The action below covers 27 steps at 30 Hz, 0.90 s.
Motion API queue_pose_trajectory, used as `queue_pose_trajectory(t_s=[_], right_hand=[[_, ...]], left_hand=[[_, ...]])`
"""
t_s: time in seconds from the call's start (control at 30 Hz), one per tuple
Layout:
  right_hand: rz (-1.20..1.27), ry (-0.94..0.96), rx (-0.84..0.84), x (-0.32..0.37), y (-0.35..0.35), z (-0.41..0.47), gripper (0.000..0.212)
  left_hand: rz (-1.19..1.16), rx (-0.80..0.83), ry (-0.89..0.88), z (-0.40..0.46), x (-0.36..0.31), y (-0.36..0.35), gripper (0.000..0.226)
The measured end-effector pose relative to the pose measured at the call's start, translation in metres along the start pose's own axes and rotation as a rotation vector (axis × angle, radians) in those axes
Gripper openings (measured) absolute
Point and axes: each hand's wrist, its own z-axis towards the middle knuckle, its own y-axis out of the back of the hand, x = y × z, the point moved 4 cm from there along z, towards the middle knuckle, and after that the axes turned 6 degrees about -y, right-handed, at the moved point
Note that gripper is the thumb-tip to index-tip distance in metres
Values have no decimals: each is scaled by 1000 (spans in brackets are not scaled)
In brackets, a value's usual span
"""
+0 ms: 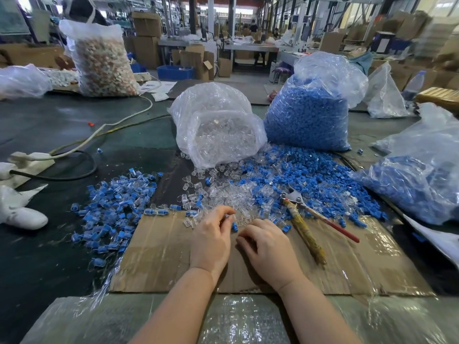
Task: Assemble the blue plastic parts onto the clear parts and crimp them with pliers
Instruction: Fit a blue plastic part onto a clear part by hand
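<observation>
Two hands are working at the cardboard's far edge: the left hand [211, 234] is pinching a clear part [229, 216], while the right hand [267, 247], its grip curled and seemingly empty, is lying nearer the pliers [304, 219], handles angling toward it.

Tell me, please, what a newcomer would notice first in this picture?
Most striking are the two big plastic sacks standing behind the work area: the bag of clear parts in the middle and the bag of blue parts to its right, both spilling into a mixed pile. Nearer, the left hand pinches a small piece, and the pliers lie on the cardboard.
</observation>
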Motion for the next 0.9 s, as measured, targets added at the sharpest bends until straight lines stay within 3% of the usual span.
queue_pose_trajectory(t_s=[0.4,0.7,0.9], right_hand=[[48,-7,28,-1,0,0,16],[76,82,103,7,2,-5,13],[96,48,31,7,6,-6,12]], left_hand=[[-123,-11,66,0,4,-1,4],[-71,10,66,0,5,-1,10],[-86,9,74,0,6,-1,10]])
